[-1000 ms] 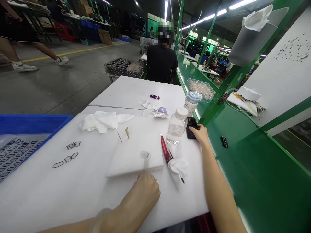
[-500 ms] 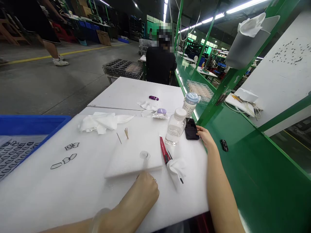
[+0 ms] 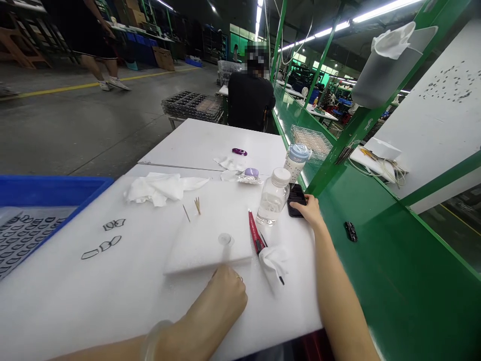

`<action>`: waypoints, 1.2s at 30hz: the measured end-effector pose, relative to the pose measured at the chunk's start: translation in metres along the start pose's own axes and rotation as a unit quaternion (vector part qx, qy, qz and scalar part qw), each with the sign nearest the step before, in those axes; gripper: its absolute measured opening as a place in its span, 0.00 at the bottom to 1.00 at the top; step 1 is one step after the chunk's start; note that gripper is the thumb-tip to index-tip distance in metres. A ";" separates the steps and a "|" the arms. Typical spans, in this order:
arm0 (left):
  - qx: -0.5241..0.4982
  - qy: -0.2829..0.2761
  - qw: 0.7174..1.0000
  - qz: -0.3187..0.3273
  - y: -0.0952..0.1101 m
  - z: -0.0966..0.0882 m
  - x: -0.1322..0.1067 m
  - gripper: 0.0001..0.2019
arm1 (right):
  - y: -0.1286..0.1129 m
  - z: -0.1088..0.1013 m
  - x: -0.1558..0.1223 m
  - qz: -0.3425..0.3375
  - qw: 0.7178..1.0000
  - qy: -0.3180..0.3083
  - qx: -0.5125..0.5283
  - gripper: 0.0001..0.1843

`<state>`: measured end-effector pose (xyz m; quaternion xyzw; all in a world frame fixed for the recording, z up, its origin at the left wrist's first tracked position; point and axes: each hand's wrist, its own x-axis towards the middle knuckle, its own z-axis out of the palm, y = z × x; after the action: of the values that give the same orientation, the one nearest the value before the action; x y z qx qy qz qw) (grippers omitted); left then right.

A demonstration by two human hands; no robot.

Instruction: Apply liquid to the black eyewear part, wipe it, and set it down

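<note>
My left hand [image 3: 225,296] rests on the white table [image 3: 112,291] as a loose fist, just in front of a white foam pad [image 3: 203,240]. I can see nothing in it. My right hand [image 3: 310,209] reaches far right and lies on a black phone [image 3: 295,196], fingers touching its screen. A clear plastic bottle [image 3: 273,196] with a white cap stands just left of the phone. A red-handled knife [image 3: 255,233] lies beside the pad, its tip by a crumpled white wipe [image 3: 275,259]. A small clear cap [image 3: 225,239] sits on the pad.
Two black frame-shaped parts [image 3: 107,235] lie at left, near a blue crate [image 3: 48,193] of similar parts. White cloths [image 3: 158,188], toothpicks [image 3: 193,206] and a capped cup [image 3: 296,158] lie beyond. A seated person [image 3: 251,95] works ahead. The green bench [image 3: 376,260] runs along the right.
My right hand slid back onto the phone after lying beside it. A person walking at far left moved right. My left hand stayed put.
</note>
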<state>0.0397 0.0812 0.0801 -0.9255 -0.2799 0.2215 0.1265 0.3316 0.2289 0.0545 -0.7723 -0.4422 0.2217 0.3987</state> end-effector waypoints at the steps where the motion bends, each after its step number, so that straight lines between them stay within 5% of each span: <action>1: -0.010 -0.006 1.000 0.008 -0.001 -0.002 0.000 0.15 | -0.001 0.000 -0.001 -0.003 1.000 0.002 -0.012 0.34; 8: -0.027 -0.001 0.999 0.022 -0.003 0.000 0.002 0.16 | -0.008 0.003 -0.004 0.019 0.998 0.024 -0.053 0.28; 16: 0.021 0.034 0.999 -0.024 0.009 0.014 0.001 0.16 | -0.016 0.010 -0.009 0.023 0.997 0.045 -0.051 0.41; 21: 0.003 0.040 0.999 0.013 0.000 0.011 0.003 0.18 | -0.012 -0.011 -0.008 0.029 0.997 -0.051 0.049 0.28; 25: -0.012 0.049 0.998 0.038 -0.005 0.013 0.004 0.18 | -0.010 -0.029 -0.013 0.018 0.985 -0.125 0.120 0.32; 36: -0.019 0.022 1.000 0.013 -0.001 0.004 0.002 0.13 | -0.016 -0.027 -0.017 0.023 0.979 -0.127 0.158 0.29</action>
<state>0.0391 0.0834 0.0755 -0.9359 -0.2692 0.1978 0.1121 0.3335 0.2082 0.0831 -0.6749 -0.4307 0.3940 0.4513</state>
